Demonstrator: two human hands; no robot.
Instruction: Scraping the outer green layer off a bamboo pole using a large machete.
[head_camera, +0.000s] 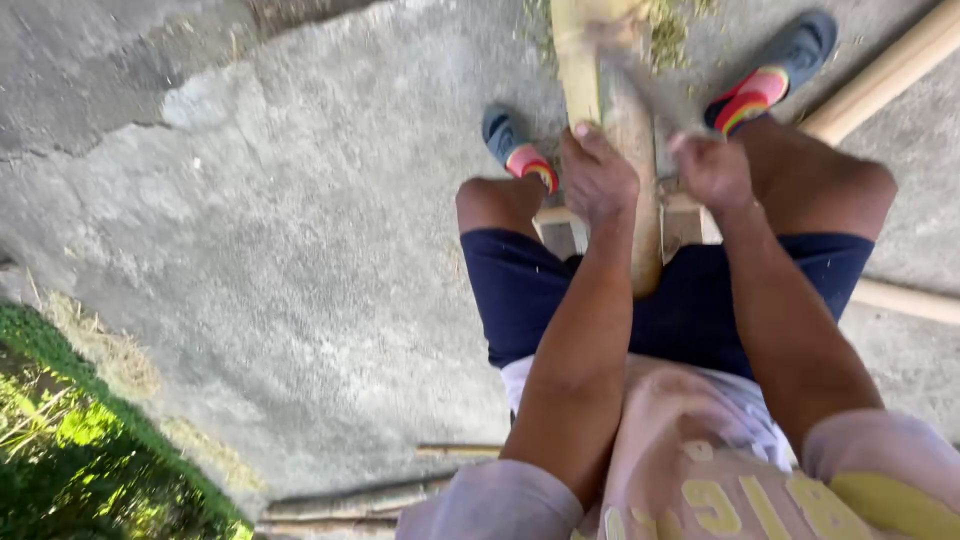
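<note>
I sit with a thick bamboo pole (628, 130) lying between my knees, running from my lap away toward the top of the view. My left hand (597, 175) grips the pole from the left side. My right hand (712, 168) is closed on the handle of a blurred blade-like tool (650, 85) that rests against the pole's right side. The tool is smeared by motion, so its shape is unclear. A wooden block (683, 218) sits under the pole between my thighs.
Cracked concrete ground (300, 250) spreads to the left. Two more bamboo poles lie at the right, one (885, 75) slanting past my foot, another (905, 300) behind my thigh. Shavings (668, 25) litter the top. Grass (70, 440) edges the lower left. Thin sticks (350, 500) lie near my seat.
</note>
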